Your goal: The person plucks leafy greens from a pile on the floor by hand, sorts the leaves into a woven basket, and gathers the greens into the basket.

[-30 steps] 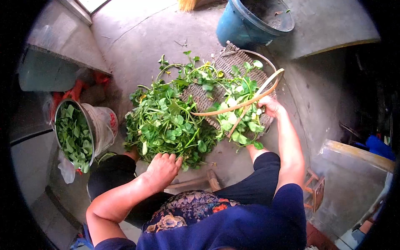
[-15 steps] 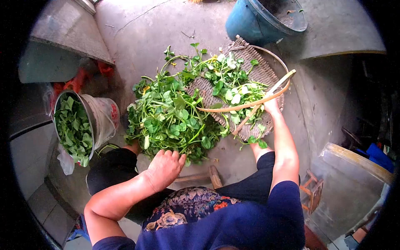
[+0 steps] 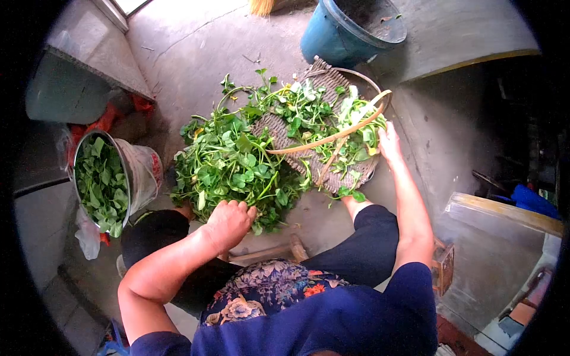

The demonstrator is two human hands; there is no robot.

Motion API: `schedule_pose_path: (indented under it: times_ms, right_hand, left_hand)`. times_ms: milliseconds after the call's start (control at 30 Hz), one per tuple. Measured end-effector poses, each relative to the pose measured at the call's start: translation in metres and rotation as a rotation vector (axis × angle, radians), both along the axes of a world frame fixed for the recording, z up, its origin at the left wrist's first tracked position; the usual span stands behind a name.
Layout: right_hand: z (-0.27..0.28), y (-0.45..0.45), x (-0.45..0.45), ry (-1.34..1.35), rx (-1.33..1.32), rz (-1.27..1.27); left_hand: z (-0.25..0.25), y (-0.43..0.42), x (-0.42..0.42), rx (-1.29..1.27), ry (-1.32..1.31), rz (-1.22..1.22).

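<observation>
A large heap of leafy green stems [image 3: 228, 163] lies on the floor in front of me. My left hand [image 3: 231, 222] is closed in a fist at the heap's near edge, back of the hand up. Whatever its curled fingers hold is hidden. To the right sits a flat woven basket [image 3: 276, 130] with a curved bamboo handle [image 3: 332, 141], carrying more greens. My right hand [image 3: 389, 144] is at the basket's right side, its fingers against a bunch of pale-stemmed greens [image 3: 363, 115] near the handle. The fingertips are partly covered by the stems.
A bucket [image 3: 138, 169] filled with leaves stands at left, beside a plastic bag [image 3: 88, 236]. Behind the basket is a blue bin [image 3: 335, 35]. A broom's bristles [image 3: 261, 7] show at the far edge. At right are a small wooden stool [image 3: 443, 267] and a wood-edged board [image 3: 504, 212].
My right hand has shifted to the basket's outer side, and the greens beside it are bunched up higher against the handle. My left hand stays closed by the heap. The view has shifted slightly.
</observation>
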State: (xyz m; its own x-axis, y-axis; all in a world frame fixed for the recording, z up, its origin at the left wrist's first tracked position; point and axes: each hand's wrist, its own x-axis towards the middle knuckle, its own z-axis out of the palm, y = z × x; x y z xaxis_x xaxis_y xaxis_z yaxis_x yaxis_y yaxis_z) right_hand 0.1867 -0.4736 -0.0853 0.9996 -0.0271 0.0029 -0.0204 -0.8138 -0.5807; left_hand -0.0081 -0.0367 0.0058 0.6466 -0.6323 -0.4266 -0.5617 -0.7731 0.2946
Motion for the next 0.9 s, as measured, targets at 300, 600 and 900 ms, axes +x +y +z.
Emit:
schedule_pose_path:
  times_ms: [300,600,900]
  right_hand:
    - [0.021,0.001,-0.027,-0.133,-0.129,0.114]
    - [0.119,0.011,-0.068,-0.075,0.746,-0.178]
    - [0.166,0.063,-0.139,0.153,1.484,0.039]
  left_hand:
    - [-0.011,0.002,-0.007,-0.003,-0.008,0.015]
    - [-0.018,0.003,0.003,-0.051,-0.017,0.042]
    - [-0.001,-0.025,0.025,-0.358,0.047,0.189]
